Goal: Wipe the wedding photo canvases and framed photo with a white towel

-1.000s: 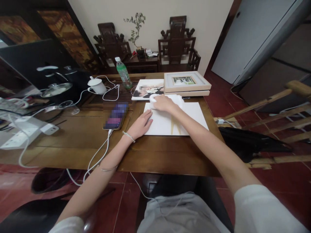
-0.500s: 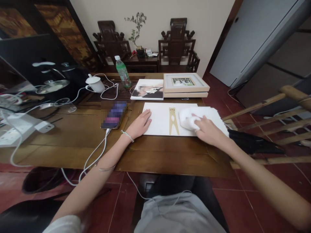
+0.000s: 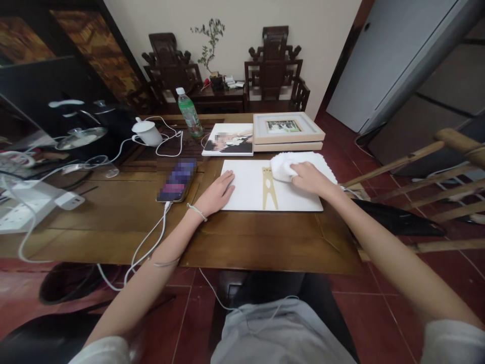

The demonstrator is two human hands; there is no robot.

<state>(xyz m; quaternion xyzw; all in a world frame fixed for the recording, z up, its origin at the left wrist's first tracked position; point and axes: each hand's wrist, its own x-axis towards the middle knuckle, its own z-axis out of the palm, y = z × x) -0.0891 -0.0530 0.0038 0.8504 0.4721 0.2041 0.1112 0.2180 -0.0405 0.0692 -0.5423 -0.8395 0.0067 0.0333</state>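
A flat white board [image 3: 246, 187] lies on the wooden table, with a tan, long-legged shape [image 3: 269, 188] on its middle. My left hand [image 3: 220, 192] rests with fingers stretched out on the board's left edge. Bunched in my right hand [image 3: 306, 177] is a fluffy white cloth [image 3: 282, 167], pressed to the upper right of the board beside the tan shape. Part of the cloth trails to the right, behind the hand. The fingertips of my right hand are partly sunk in the cloth.
Behind the board lie a photo print [image 3: 229, 139] and stacked picture frames [image 3: 288, 129]. A green-labelled bottle [image 3: 190, 114], a lidded white cup [image 3: 147, 132] and a charging phone [image 3: 177, 180] stand or lie leftward. A power strip [image 3: 30, 207] and cables cover the far left.
My right hand has moved the cloth up and to the left across the board, baring its lower right corner. My left hand has stayed in place.
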